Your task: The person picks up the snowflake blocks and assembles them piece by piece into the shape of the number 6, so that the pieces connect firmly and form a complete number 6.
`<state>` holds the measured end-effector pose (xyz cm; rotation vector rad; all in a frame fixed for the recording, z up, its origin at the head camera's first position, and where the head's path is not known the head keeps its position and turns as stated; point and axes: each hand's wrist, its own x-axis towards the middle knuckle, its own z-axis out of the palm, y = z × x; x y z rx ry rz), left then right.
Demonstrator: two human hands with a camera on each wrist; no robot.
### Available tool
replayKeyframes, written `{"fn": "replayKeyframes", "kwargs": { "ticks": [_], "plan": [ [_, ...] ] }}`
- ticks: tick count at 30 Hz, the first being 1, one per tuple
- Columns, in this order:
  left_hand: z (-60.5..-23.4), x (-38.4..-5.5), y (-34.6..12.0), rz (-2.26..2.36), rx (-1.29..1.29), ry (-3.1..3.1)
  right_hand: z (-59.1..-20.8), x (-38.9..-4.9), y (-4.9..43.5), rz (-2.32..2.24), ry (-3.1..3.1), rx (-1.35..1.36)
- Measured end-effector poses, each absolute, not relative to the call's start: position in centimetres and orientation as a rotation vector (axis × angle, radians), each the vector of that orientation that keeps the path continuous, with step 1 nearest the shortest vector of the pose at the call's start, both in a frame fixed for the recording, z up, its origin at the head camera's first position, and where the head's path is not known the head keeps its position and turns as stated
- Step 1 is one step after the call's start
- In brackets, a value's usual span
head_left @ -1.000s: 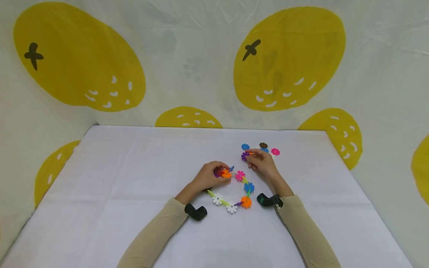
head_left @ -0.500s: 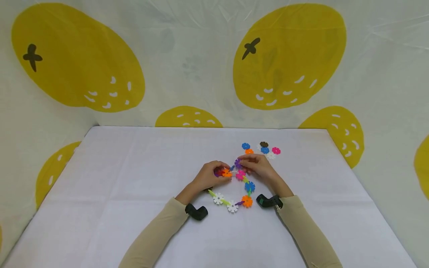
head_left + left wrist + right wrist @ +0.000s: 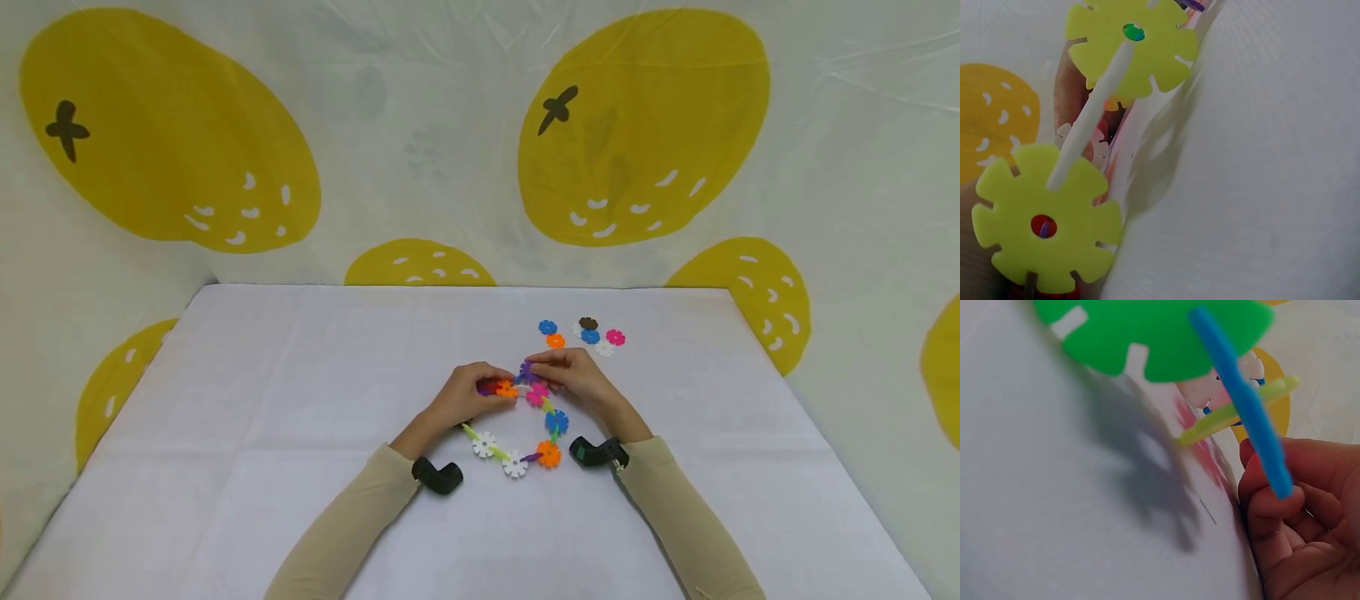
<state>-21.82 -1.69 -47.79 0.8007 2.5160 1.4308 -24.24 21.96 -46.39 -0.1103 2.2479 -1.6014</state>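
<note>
In the head view, notched snowflake discs form a ring-shaped chain on the white table, with a pink disc [image 3: 537,394], a blue disc [image 3: 557,422] and a white disc [image 3: 485,445] in it. My left hand [image 3: 465,398] grips the chain's upper left part by an orange disc [image 3: 506,389]. Between thumb and fingers, my right hand [image 3: 577,375] pinches a purple disc [image 3: 527,370] right at a blue disc standing edge-on beside the orange one. Yellow-green discs [image 3: 1007,194] fill the left wrist view, partly hiding that hand. A green disc [image 3: 1104,353] looms large in the right wrist view.
Behind the right hand lie several loose discs, among them an orange disc [image 3: 555,341], a brown disc [image 3: 588,322] and a pink disc [image 3: 616,337]. A white cloth with yellow fruit shapes [image 3: 645,133] hangs behind the table [image 3: 300,350].
My right hand has come from the loose discs toward me and left, carrying the purple disc to the chain beside the left hand. The left hand keeps its hold in place.
</note>
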Motion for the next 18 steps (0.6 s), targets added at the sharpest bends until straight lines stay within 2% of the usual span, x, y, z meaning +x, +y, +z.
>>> {"fn": "replayKeyframes", "kwargs": {
  "ticks": [18],
  "plan": [
    [-47.13,-21.59,-1.96,1.346,0.857,2.521,-45.92,-24.52,22.06,-1.572,2.195,-0.195]
  ]
}}
